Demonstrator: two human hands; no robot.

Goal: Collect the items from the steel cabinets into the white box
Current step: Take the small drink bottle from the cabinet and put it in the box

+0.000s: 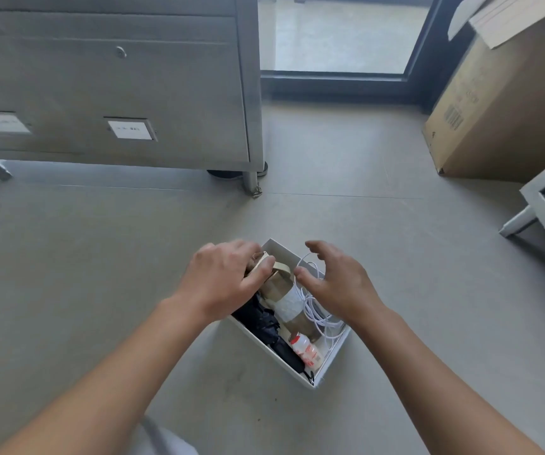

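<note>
Our left hand (222, 277) grips the bottle (284, 298) inside the white box (332, 359); our right hand (333, 277) hovers over the box, fingers spread. We should lay the bottle flat, clear of the cable (317, 311).

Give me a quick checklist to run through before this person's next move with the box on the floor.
1. Left hand grips the top of the tan-and-white cylindrical flask: ok.
2. Right hand is free, fingers spread above the coiled white cable: ok.
3. Flask lies inside the open white rectangular box: ok.
4. Black folded umbrella and small white bottle with red label are in the box: ok.
5. Every cable loop sits below the box rim: cannot tell.
6. Grey steel cabinet is emptied: cannot tell, its front is closed.
</note>
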